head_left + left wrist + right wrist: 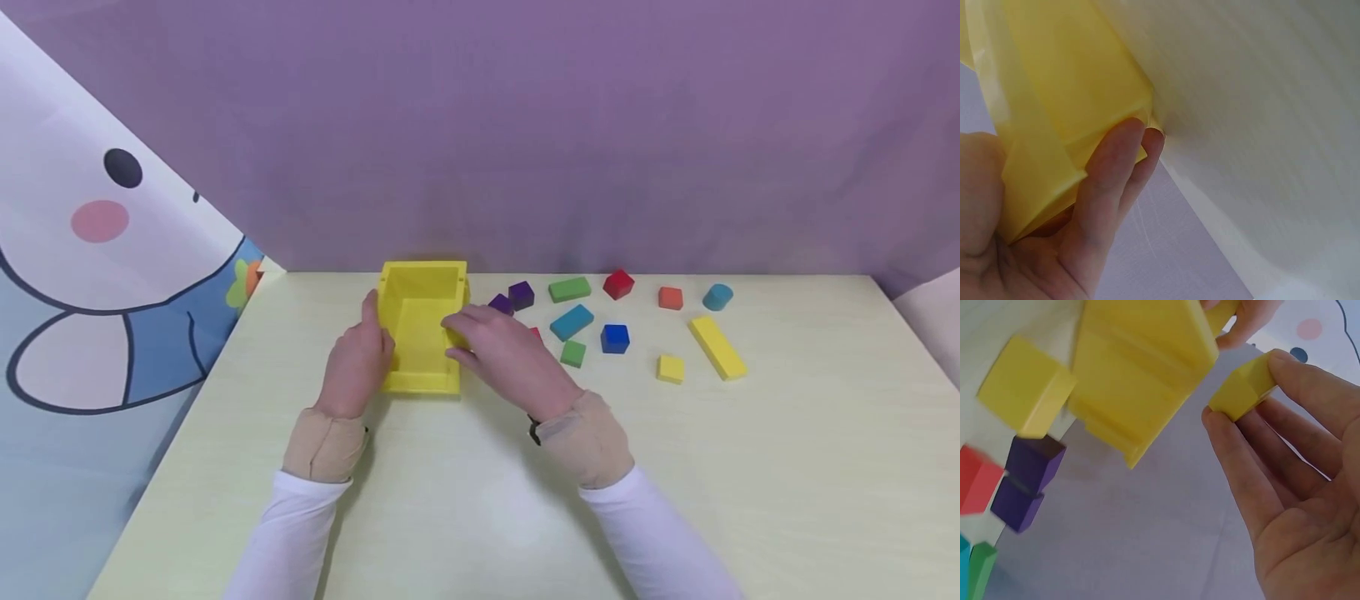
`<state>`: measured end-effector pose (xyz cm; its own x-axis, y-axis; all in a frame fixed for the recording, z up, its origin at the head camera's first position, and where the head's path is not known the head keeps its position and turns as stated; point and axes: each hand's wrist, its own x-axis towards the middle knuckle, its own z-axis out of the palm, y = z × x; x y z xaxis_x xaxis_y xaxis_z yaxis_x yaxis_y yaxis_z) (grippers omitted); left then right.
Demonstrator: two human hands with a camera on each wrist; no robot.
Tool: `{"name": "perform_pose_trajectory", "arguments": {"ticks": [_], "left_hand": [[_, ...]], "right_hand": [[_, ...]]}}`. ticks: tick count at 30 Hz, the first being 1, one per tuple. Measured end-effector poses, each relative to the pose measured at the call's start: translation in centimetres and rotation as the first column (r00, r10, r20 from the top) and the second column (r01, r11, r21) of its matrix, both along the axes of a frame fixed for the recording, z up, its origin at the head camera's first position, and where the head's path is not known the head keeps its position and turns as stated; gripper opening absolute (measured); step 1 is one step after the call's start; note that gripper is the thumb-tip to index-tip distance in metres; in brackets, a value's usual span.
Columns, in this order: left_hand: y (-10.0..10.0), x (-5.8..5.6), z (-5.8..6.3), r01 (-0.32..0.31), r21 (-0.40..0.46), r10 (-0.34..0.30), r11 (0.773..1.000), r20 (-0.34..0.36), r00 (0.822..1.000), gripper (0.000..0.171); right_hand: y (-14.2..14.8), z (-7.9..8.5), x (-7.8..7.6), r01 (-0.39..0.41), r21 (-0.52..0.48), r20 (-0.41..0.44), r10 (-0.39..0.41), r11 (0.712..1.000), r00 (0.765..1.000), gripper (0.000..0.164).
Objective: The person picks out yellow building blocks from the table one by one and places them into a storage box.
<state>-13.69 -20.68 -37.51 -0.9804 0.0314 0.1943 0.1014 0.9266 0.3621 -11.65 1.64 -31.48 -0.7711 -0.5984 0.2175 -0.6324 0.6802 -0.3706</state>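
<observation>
A yellow open-topped box (422, 383) stands near the far edge of the table, left of the middle. My left hand (356, 362) grips its left side; the left wrist view has the thumb on one side of the wall and fingers (1113, 162) on the other. At the box's right rim, my right hand (517, 358) pinches a small yellow block (1244, 387) between thumb and fingertips. From the head view most of that block is covered by the fingers. Another yellow block (1025, 387) lies beside the box in the right wrist view.
Right of the box lie two purple cubes (521, 294), green blocks (570, 289), a light-blue block (572, 322), a blue cube (615, 339), red blocks (618, 284), an orange block (671, 297), a blue cylinder (717, 297), a yellow block (671, 368) and a long yellow bar (717, 347).
</observation>
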Motion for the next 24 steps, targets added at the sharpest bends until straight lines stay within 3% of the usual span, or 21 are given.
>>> {"name": "perform_pose_trajectory", "arguments": {"ticks": [7, 24], "left_hand": [[-0.1, 0.0, -0.1, 0.008, -0.012, -0.008, 1.0, -0.008, 1.0, 0.058], [0.0, 0.1, -0.2, 0.02, -0.026, -0.022, 0.999, -0.047, 0.999, 0.058]], "right_hand": [[-1.7, -0.5, -0.7, -0.05, -0.004, -0.029, 0.05, 0.999, 0.998, 0.034], [-5.1, -2.4, -2.6, -0.117, 0.221, -0.098, 0.142, 0.968, 0.985, 0.031]]}}
